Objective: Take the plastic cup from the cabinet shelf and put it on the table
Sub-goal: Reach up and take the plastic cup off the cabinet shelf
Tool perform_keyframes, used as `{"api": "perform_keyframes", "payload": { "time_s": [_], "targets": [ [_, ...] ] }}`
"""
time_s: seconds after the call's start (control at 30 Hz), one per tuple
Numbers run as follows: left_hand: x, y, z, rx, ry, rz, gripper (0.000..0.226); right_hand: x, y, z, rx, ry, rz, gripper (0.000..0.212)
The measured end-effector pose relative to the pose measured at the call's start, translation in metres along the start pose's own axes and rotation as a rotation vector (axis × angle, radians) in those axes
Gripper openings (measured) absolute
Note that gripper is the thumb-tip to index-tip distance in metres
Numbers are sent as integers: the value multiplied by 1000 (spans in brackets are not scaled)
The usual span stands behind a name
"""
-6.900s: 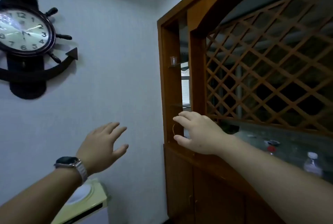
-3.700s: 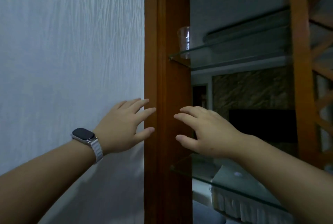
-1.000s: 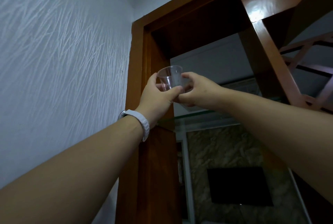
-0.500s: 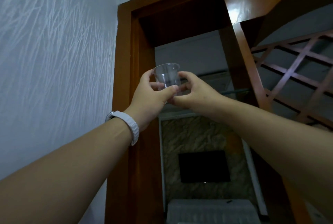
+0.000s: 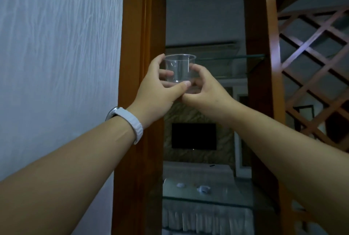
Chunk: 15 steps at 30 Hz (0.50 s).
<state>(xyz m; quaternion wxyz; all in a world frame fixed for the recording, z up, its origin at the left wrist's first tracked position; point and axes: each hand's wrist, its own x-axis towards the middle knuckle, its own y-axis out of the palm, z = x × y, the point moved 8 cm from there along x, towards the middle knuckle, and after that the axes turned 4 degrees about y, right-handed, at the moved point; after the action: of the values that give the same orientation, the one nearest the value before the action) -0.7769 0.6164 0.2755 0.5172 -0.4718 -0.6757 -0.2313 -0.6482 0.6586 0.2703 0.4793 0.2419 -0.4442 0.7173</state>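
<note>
- Clear plastic cup (image 5: 179,68) is upright, held out in front of the glass shelf (image 5: 226,58).
- Left hand (image 5: 156,91) and right hand (image 5: 205,91) both grip the cup's sides.

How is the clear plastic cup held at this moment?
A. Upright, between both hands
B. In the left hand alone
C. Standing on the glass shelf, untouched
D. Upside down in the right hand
A: the plastic cup is upright, rim up, gripped between the left hand and the right hand.
</note>
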Motion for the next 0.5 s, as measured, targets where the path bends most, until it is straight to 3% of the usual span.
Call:
{"api": "perform_keyframes", "payload": {
  "time_s": [0.5],
  "targets": [
    [-134,-6,19,121,-193,-71,80,-101,73,-44,217,63,132,81]
  ]
}}
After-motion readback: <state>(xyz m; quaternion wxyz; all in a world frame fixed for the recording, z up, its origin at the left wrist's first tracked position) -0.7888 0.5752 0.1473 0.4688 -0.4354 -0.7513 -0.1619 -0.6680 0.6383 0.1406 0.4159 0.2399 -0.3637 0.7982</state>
